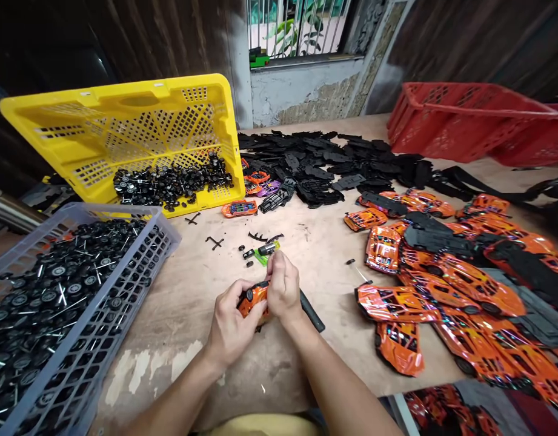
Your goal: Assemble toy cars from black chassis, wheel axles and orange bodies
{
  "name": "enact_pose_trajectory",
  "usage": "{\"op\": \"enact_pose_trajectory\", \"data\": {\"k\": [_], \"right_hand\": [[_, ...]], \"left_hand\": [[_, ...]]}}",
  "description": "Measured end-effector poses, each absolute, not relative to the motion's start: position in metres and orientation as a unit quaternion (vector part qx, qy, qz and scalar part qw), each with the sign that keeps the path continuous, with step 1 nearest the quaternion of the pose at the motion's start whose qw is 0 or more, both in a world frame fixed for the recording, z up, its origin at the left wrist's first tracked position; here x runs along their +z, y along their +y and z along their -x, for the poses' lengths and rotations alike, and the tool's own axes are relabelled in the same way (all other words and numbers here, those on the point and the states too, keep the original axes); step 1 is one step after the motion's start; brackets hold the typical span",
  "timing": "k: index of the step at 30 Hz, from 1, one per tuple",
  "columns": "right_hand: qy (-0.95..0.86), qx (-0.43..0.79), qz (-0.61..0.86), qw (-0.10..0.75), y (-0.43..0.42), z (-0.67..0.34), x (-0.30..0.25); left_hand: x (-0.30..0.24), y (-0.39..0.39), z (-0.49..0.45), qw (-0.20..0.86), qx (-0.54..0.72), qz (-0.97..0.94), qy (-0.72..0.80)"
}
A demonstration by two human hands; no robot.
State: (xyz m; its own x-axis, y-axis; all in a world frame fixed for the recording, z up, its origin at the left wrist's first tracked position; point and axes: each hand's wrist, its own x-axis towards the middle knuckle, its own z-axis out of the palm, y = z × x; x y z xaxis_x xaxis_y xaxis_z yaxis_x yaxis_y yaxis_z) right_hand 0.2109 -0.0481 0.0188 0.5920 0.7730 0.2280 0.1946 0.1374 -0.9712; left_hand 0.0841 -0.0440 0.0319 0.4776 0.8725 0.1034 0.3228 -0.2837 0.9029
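Note:
My left hand (235, 321) is closed around an orange toy car (248, 300), which is tilted with a black wheel showing. Closed against the car's far end is my right hand (284, 284), hiding much of it. A black bar, like a tool handle (311, 312), sticks out from behind my right wrist; its other end is hidden. Just beyond my fingers lies a bright green and black piece (262, 252) on the wooden table (179, 327), with small loose wheels beside it.
At left are a pale crate (163, 233) of wheels and axles and a tipped yellow basket (235, 151) holding more. Black chassis plates (315, 157) lie at the back. Orange car bodies (397, 303) are heaped at right, below a red crate (446, 127).

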Motion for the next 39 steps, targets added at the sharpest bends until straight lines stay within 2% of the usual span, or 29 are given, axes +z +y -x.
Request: {"op": "enact_pose_trajectory", "data": {"k": [4,9,14,22,25,27,30,32,36,39], "right_hand": [[-0.332,0.270,0.600,0.676,-0.044,-0.213,0.013],[-0.292,0.369,0.498,0.728,-0.056,-0.214,0.016],[-0.335,0.255,0.567,0.708,-0.066,-0.205,0.034],[-0.425,0.162,0.601,0.657,-0.061,-0.209,0.047],[-0.412,0.169,0.607,0.658,-0.055,-0.212,0.042],[-0.390,0.199,0.612,0.659,-0.056,-0.213,0.033],[-0.446,0.263,0.579,0.629,-0.067,-0.217,0.019],[-0.528,0.304,0.541,0.580,-0.078,-0.221,0.011],[-0.608,0.340,0.535,0.477,-0.097,-0.230,-0.002],[-0.617,0.352,0.543,0.448,-0.104,-0.235,-0.007]], "left_hand": [[0.034,-0.040,-0.085,0.440,0.306,-0.740,0.406],[0.032,-0.030,-0.073,0.527,0.315,-0.682,0.397],[0.026,-0.041,-0.071,0.551,0.376,-0.658,0.350],[0.018,-0.062,-0.082,0.478,0.431,-0.695,0.321],[0.024,-0.056,-0.082,0.427,0.425,-0.723,0.337],[0.034,-0.050,-0.080,0.391,0.374,-0.769,0.341],[0.049,-0.040,-0.074,0.315,0.270,-0.840,0.349],[0.054,-0.035,-0.069,0.289,0.226,-0.855,0.367],[0.046,-0.028,-0.048,0.326,0.191,-0.846,0.375],[0.032,-0.027,-0.030,0.399,0.196,-0.812,0.378]]}}
